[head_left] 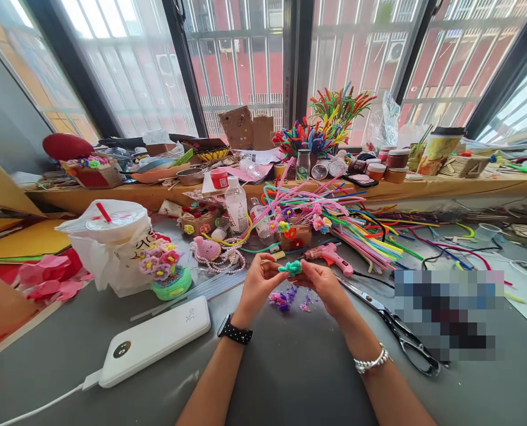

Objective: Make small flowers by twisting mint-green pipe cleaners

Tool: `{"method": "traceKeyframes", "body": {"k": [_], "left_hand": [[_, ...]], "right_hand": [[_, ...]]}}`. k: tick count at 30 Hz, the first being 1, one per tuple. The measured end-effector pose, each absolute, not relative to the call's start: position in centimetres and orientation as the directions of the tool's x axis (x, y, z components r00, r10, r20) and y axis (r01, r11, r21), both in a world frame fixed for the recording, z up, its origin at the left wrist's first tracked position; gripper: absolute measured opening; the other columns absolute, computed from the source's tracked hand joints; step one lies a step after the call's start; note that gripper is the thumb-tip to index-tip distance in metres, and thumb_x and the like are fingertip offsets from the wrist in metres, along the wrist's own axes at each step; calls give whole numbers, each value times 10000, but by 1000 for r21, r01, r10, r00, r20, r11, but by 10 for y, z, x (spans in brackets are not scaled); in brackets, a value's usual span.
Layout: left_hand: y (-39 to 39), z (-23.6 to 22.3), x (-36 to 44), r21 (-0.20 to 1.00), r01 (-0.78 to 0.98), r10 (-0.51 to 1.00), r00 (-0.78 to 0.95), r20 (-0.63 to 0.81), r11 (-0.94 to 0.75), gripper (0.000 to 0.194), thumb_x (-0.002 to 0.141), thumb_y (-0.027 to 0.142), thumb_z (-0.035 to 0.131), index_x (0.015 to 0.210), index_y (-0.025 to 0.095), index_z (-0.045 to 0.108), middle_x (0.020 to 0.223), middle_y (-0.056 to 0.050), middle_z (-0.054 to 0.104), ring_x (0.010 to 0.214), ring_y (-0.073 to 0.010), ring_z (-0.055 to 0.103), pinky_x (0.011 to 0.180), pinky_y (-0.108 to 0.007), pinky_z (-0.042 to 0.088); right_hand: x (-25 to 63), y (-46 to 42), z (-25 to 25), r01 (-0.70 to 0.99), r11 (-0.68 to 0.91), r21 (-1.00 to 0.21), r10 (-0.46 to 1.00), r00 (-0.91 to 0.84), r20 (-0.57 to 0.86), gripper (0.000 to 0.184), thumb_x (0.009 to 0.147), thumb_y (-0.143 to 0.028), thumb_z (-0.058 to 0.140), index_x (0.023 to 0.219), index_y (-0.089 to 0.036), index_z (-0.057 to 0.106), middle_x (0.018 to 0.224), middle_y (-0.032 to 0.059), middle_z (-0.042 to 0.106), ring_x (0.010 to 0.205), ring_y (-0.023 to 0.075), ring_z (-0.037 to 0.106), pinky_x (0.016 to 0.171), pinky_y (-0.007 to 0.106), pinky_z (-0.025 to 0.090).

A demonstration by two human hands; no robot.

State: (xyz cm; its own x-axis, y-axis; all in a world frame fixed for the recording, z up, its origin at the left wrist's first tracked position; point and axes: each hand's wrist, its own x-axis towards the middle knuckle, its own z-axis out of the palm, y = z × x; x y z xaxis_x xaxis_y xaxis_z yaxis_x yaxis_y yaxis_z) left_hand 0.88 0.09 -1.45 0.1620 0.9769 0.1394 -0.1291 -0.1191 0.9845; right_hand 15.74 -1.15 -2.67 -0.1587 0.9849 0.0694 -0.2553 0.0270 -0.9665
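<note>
Between my two hands, a little above the table, is a small teal piece of twisted pipe cleaner. The thumb and fingers of my left hand pinch its left end, and those of my right hand pinch its right side. Below it lie purple and pink fuzzy scraps. Just behind my hands rests a pink hot glue gun with a black cord. Black-handled scissors lie to the right of my right forearm. Clear glue sticks lie to the left of my left hand.
A white power bank with a cable lies front left. Behind it stand a flower pot ornament and a bagged drink cup. Bundled pipe cleaners spread behind the glue gun. Clear bottles stand before the cluttered window ledge.
</note>
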Motion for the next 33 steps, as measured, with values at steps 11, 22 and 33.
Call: {"method": "traceKeyframes", "body": {"k": [11,22,33], "left_hand": [[3,-22,12,988,-146,985,151,81,-59,405,527,204,720,752,191,383,611,34,595,593,-115,586,588,-223,434],[8,-23,2,999,47,1000,3,3,-3,393,467,225,740,720,185,442,568,31,578,550,-134,567,528,-213,380],[12,-26,-13,900,434,946,-275,171,-37,223,521,197,695,674,230,537,559,-1,614,609,-204,561,560,-232,300]], "right_hand": [[158,-9,-32,-13,241,-970,967,90,239,310,728,-450,499,704,-160,606,598,28,597,555,147,559,528,250,453],[168,-4,-34,47,273,-961,921,276,275,314,697,-473,532,655,-163,568,553,5,567,515,126,520,518,240,431],[170,-3,-35,-4,268,-963,894,373,247,352,727,-502,466,675,-169,566,542,2,546,497,116,492,483,222,404]]}}
